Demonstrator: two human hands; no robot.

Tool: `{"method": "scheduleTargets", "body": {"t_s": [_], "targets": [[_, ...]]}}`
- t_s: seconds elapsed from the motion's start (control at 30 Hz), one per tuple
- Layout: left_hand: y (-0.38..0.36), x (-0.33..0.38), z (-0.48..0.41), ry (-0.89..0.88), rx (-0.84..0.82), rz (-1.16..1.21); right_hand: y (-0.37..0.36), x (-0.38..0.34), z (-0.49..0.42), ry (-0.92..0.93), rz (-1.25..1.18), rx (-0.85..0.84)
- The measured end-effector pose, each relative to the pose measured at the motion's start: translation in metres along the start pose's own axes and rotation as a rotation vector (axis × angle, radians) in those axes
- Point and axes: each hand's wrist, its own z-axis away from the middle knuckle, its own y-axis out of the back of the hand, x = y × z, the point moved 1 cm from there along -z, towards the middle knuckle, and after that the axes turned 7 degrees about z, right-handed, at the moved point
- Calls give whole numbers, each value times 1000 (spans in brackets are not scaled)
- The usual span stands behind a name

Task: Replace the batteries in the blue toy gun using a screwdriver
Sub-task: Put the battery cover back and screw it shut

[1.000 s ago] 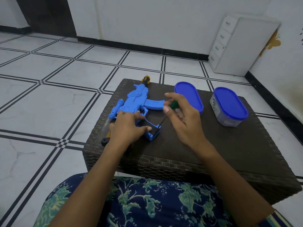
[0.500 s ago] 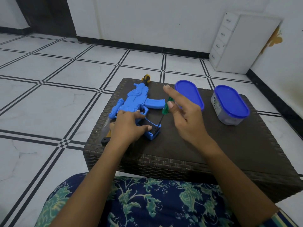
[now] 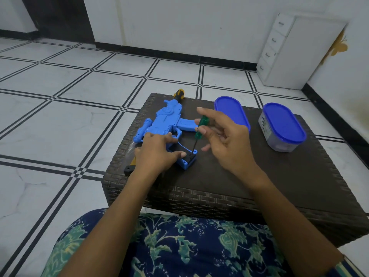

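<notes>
The blue toy gun lies flat on the dark woven table, its grip pointing toward me. My left hand presses down on the gun's grip and holds it still. A small screwdriver with a green handle stands tilted, its tip on the black end of the grip. My right hand pinches the green handle between thumb and fingers, with the other fingers spread.
A blue lid lies flat behind my right hand. A clear tub with a blue lid stands at the table's right. A yellow-black tool handle pokes out behind the gun. A white drawer unit stands by the wall.
My right hand's fingers have shifted along the green handle, turning the screwdriver. The left hand and the gun stay in place.
</notes>
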Motion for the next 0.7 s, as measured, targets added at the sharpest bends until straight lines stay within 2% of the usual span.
{"method": "scheduleTargets", "body": {"t_s": [0.07, 0.13, 0.23, 0.5, 0.6, 0.7], "targets": [[-1, -1, -1, -3, 1, 7, 0, -1, 1, -55, -48, 94], [-1, -3, -3, -11, 3, 18, 0, -1, 1, -100, -72, 117], [-2, -5, -5, -19, 8, 22, -2, -1, 2, -153, -162, 60], [-3, -6, -5, -26, 10, 5, 1, 3, 2, -142, -141, -94], [-4, -8, -7, -20, 5, 5, 3, 4, 0, -143, -120, -38], [-5, -10, -8, -20, 8, 13, 4, 4, 0, -148, -89, 93]]}}
